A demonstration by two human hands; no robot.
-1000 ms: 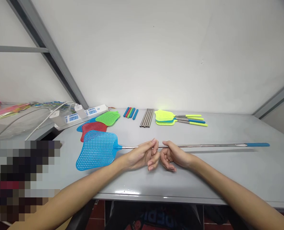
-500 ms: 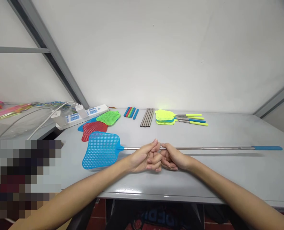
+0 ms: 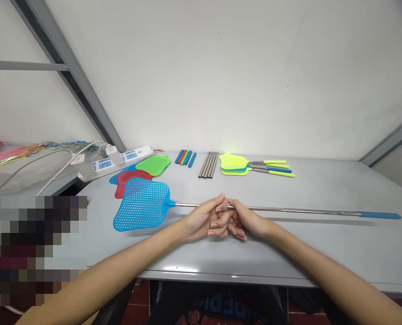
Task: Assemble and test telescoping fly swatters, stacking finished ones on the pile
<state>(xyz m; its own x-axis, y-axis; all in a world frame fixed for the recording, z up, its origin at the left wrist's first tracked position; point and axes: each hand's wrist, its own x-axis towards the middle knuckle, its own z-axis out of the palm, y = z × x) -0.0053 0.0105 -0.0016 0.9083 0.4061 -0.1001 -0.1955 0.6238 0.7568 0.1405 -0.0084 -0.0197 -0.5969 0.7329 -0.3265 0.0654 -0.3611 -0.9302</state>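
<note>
A blue fly swatter (image 3: pixel 143 204) with a long extended metal rod and a blue grip (image 3: pixel 380 215) spans the view, held just above the table. My left hand (image 3: pixel 208 217) is closed on the middle of the rod, thumb on top and fingers curled. Right beside it, my right hand (image 3: pixel 246 219) grips the same rod, and the fingers of both hands touch. Behind the blue head lie a red swatter head (image 3: pixel 121 184), a green swatter head (image 3: pixel 153 165) and another blue one (image 3: pixel 114 177), partly covered.
Several coloured grips (image 3: pixel 185 157) and several metal tubes (image 3: pixel 208 165) lie in rows at the back of the grey table (image 3: pixel 272 262). Beside them is a stack of fly swatters (image 3: pixel 235 163). A power strip (image 3: pixel 119 160) with plugs and cables stands at the left, near plastic-wrapped items (image 3: pixel 21 155).
The swatter has tilted slightly: its blue head is a little higher and further left, and its grip end sits lower. Both hands stay together on the rod.
</note>
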